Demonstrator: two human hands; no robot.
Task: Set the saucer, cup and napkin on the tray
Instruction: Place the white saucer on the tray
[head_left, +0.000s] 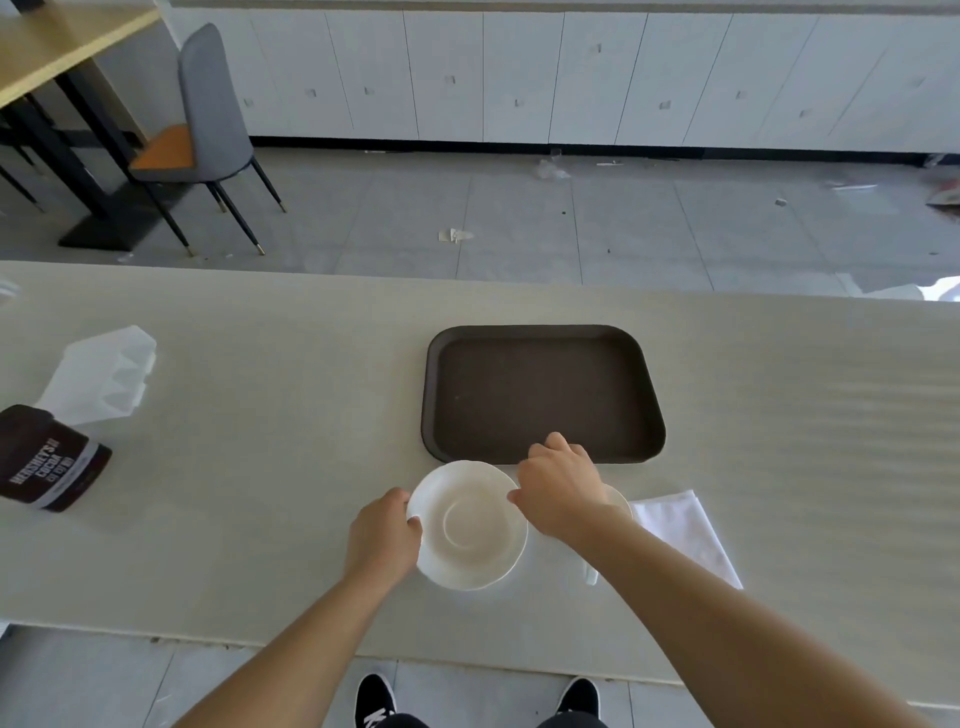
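A white saucer (470, 525) lies on the table just in front of the dark brown tray (540, 343). My left hand (384, 535) grips the saucer's left rim, thumb over the edge. My right hand (558, 488) holds its right rim with the fingertips. The white cup (619, 501) stands right of the saucer, mostly hidden behind my right hand and wrist. A folded white napkin (685, 530) lies to the right of the cup. The tray holds nothing.
A dark Hershey's cocoa tin (49, 460) lies on its side at the far left, next to a white tissue pack (104, 374). The table's near edge runs just below my forearms. A chair (208, 130) stands beyond the table.
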